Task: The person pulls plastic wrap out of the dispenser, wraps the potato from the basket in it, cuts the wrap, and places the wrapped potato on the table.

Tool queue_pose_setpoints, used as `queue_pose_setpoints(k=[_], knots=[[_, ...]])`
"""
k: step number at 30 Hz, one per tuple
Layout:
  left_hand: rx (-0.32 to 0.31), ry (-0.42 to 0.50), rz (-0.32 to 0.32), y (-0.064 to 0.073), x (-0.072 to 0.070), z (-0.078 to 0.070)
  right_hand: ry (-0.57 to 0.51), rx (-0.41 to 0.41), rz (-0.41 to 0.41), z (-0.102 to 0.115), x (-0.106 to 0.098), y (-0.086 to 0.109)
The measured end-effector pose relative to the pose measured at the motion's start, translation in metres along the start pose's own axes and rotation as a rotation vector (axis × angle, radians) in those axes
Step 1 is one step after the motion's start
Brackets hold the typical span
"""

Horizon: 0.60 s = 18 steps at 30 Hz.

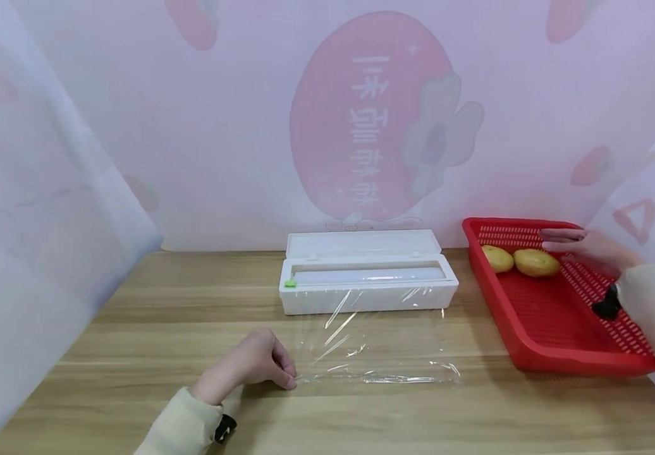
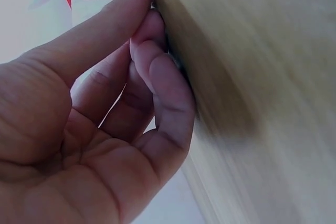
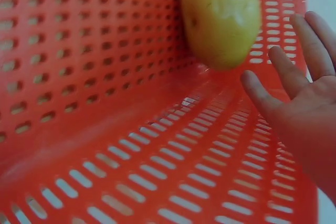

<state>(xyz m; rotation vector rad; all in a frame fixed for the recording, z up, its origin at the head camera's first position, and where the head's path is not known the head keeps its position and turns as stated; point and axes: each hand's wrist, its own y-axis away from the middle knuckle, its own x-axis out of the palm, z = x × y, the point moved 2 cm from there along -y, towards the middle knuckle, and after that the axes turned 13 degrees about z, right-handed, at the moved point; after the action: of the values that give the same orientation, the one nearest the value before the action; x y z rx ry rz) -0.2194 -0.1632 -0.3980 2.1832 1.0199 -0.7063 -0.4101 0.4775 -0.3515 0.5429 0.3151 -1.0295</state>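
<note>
My left hand (image 1: 253,361) pinches the left corner of a sheet of cling film (image 1: 370,354) between thumb and fingertips, low over the table. The clear film runs forward from a roll (image 1: 370,275) in a white dispenser box (image 1: 370,301) whose lid stands open at the back. My right hand (image 1: 595,249) is over the right side of a red plastic basket (image 1: 498,303), its fingers extended and spread. Two yellow potatoes lie in the far part of the basket, the right potato (image 1: 535,263) nearest my fingertips; in the right wrist view one potato (image 3: 221,22) shows beside them.
A small green tab (image 1: 290,284) sits at the box's left front edge. The wooden table (image 1: 191,303) backs onto a pale printed curtain (image 1: 231,139), which also hangs at both sides. The basket's raised, slotted walls stand right of the box.
</note>
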Motion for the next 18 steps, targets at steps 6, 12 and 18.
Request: queue_pose_setpoints(k=[6,12,18], knots=[[0.005,0.002,0.004,0.002,-0.003,-0.003,0.07,0.047,0.033,-0.011,0.009,-0.002],[-0.017,0.026,0.006,0.004,-0.005,-0.003,0.203,0.039,0.014,-0.01,0.013,-0.008],[-0.028,0.007,0.009,0.001,-0.006,-0.001,0.303,0.059,0.062,-0.011,0.02,-0.012]])
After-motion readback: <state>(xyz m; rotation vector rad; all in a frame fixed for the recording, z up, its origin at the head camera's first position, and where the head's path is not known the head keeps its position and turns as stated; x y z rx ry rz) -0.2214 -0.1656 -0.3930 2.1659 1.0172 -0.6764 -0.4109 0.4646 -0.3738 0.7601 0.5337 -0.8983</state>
